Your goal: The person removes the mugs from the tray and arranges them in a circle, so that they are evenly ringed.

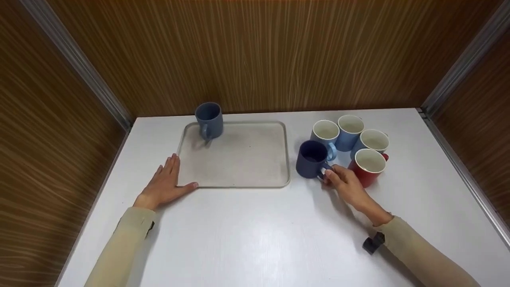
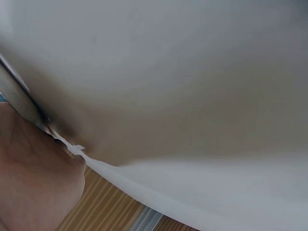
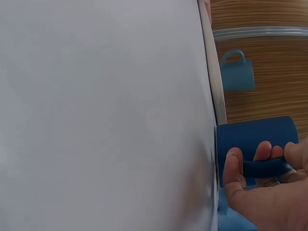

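My right hand point(image 1: 346, 185) grips the handle of a dark navy mug point(image 1: 310, 161), just right of the tray; in the right wrist view the fingers curl round that handle point(image 3: 267, 168). Whether the mug touches the table I cannot tell. My left hand point(image 1: 163, 183) lies with straight fingers at the left front corner of a beige tray point(image 1: 239, 159), thumb along its front edge. A grey-blue mug point(image 1: 210, 119) stands upright at the tray's back left corner. Beside the navy mug are light blue mugs point(image 1: 326, 131) and a red mug point(image 1: 367, 167), all upright with white insides.
The white table point(image 1: 247, 231) is bounded by a wood-grain panel point(image 1: 255, 56) at the back and similar panels at both sides. Metal strips point(image 1: 75, 59) run along the panel corners. The mugs at the right stand close together, the red one right behind my right hand.
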Tool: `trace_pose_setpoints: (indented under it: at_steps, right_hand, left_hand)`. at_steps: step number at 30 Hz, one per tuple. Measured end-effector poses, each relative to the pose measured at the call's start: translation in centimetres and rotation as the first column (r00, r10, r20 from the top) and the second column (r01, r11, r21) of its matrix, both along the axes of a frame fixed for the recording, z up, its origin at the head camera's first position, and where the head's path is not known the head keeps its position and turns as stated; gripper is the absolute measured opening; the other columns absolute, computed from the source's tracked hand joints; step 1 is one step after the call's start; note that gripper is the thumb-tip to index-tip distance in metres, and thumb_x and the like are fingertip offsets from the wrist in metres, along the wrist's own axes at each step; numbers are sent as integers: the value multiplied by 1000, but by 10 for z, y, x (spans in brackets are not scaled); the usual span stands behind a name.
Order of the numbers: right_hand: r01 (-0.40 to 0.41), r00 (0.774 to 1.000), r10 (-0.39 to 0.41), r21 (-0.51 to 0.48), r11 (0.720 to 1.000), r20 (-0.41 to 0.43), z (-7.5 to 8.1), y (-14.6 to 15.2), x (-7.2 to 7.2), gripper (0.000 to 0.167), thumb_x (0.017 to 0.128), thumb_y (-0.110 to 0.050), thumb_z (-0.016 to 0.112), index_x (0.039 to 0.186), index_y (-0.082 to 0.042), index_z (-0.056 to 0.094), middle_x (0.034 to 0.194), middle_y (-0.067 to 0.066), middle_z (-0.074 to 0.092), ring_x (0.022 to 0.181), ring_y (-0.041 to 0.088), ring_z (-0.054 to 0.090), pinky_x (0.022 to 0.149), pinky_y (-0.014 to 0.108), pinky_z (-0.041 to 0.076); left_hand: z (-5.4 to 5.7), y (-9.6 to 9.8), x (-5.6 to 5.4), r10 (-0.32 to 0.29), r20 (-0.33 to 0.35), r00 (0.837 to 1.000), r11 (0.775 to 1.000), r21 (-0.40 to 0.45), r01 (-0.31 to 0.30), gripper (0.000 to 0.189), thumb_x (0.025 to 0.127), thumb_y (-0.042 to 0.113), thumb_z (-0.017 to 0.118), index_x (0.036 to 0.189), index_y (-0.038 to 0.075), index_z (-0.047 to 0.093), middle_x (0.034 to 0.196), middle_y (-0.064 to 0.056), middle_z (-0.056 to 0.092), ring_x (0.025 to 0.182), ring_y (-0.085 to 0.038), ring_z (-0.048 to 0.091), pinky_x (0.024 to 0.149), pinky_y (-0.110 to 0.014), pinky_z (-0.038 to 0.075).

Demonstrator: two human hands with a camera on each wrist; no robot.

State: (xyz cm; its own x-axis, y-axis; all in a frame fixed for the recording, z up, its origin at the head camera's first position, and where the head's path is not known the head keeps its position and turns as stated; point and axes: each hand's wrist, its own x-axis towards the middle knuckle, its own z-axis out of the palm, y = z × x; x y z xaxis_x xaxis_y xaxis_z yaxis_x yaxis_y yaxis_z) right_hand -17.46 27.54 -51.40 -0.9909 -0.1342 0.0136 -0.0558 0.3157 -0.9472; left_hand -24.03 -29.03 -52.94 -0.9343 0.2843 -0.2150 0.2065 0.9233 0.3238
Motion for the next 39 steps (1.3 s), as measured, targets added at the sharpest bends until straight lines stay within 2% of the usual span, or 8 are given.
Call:
trace_pose_setpoints:
  at_steps: [6, 9, 11, 14, 18, 22, 28, 39]
  right_hand:
    - [-11, 1000, 10, 20, 1000, 18, 2, 4, 1, 25, 113, -10, 54, 112, 13, 63, 102, 23, 66, 93, 24, 71, 88, 20, 63]
    - [22, 997, -11, 150, 988, -72, 8, 4, 2, 21, 110, -9, 59, 115, 9, 68, 103, 22, 72, 91, 27, 72, 83, 17, 61]
    - [78, 981, -25, 273, 959, -194, 13, 2, 3, 16, 106, -6, 66, 115, 5, 73, 103, 19, 76, 90, 28, 75, 79, 20, 62]
    - [200, 919, -14, 436, 878, -394, 21, -3, 4, 19, 98, 0, 74, 116, 3, 77, 102, 17, 80, 90, 31, 77, 77, 35, 65]
    - [271, 862, 48, 538, 799, -505, 29, -9, 3, 25, 92, 7, 76, 116, 6, 78, 104, 22, 79, 92, 38, 77, 84, 55, 65]
    - [273, 867, 91, 620, 735, -490, 37, -9, 0, 26, 90, 14, 71, 114, 8, 79, 107, 25, 78, 94, 41, 77, 85, 57, 65]
    - [266, 875, 147, 712, 650, -461, 44, -4, -9, 27, 90, 18, 59, 104, 7, 78, 98, 25, 76, 80, 41, 74, 69, 55, 65]
    - [275, 858, 171, 715, 642, -484, 46, 4, -24, 31, 87, 24, 52, 89, 5, 75, 89, 22, 75, 78, 44, 74, 66, 59, 62]
  left_hand:
    - [-1, 0, 0, 7, 4, 1000, 1000, 6, -7, 130, 91, 90, 47, 170, -1, -4, 179, -19, -10, 167, -38, -7, 136, -56, 0]
    - [0, 0, 0, 5, 1, 1000, 1000, 4, -5, 130, 92, 90, 47, 169, -1, -4, 179, -19, -10, 167, -38, -7, 136, -56, 0]
    - [0, -1, -1, 3, 6, 1000, 1000, 2, -3, 129, 92, 89, 46, 169, -1, -5, 179, -19, -11, 167, -37, -8, 136, -56, -1]
    - [1, -2, -2, 2, 11, 1000, 1000, -5, -2, 128, 93, 89, 46, 169, -1, -6, 179, -18, -12, 167, -37, -8, 136, -55, -1]
    - [2, -2, -1, 8, 17, 1000, 1000, 0, -8, 129, 93, 89, 45, 169, 0, -6, 179, -19, -12, 167, -37, -9, 136, -56, -2]
    - [2, -1, 0, 14, 19, 1000, 1000, 6, -14, 131, 91, 91, 45, 170, 0, -6, 179, -19, -11, 167, -38, -8, 136, -56, -1]
    - [0, 0, 0, 11, 8, 1000, 1000, 5, -11, 130, 91, 91, 45, 170, 0, -5, 179, -19, -10, 167, -37, -7, 136, -56, 0]
    - [1, 0, 0, 9, 6, 1000, 1000, 11, -9, 130, 92, 89, 47, 170, -1, -4, 179, -19, -10, 167, -39, -7, 136, -57, -1]
